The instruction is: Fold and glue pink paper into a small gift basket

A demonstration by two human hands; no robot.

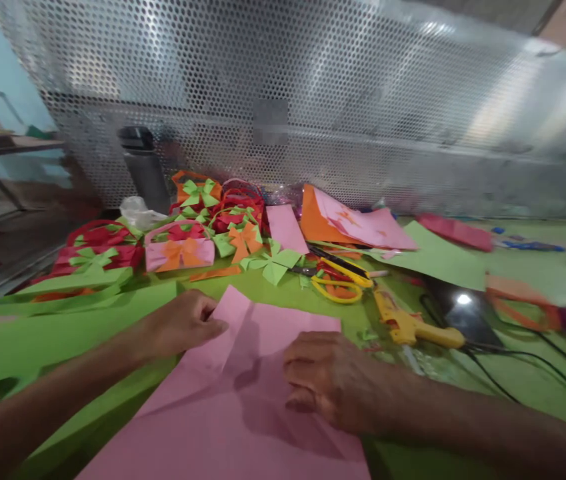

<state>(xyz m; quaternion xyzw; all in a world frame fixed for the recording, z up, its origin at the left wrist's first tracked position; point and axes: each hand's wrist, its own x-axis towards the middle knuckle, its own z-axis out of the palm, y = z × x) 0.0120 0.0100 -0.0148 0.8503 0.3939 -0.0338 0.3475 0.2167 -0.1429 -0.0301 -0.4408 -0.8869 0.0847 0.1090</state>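
A large pink paper sheet (243, 433) with creases and a raised fold lies in front of me. At its upper left edge my left hand (187, 325) pinches the paper between thumb and fingers. Over the right part of the sheet, my right hand (330, 377) has its fingers curled together against the paper, and its fingertips are partly hidden. Green paper sheets (63, 333) lie under my left forearm. Beyond the sheet are a green paper bow (275, 263), yellow-handled scissors (340, 283) and a yellow glue gun (407, 323).
Several small paper bags with bows, including a pink bag (180, 252), stand at the back left near a dark bottle (145, 167). A perforated metal panel (313, 100) closes off the back. Black cables (537, 357) cross the right side near a phone (467, 320) with its light on.
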